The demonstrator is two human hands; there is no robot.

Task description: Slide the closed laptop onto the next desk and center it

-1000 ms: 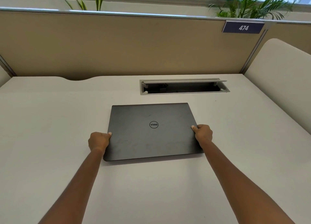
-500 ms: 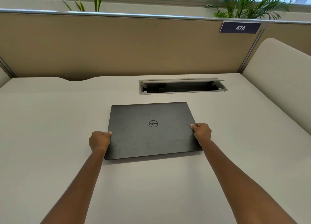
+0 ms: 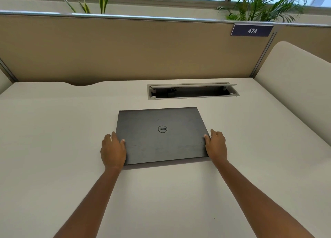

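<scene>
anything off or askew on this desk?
Laptop sits slightly rotated against the desk edges, lid scuffed. The cable hatch behind it is open. No spills or damage.

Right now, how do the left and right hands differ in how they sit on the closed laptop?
The left hand lies further onto the laptop, thumb on the lid; the right hand stays at the edge, with only its thumb tip touching. The left hand covers the near left corner; the right sits just above the near right corner. Both have loose, open fingers.
</scene>
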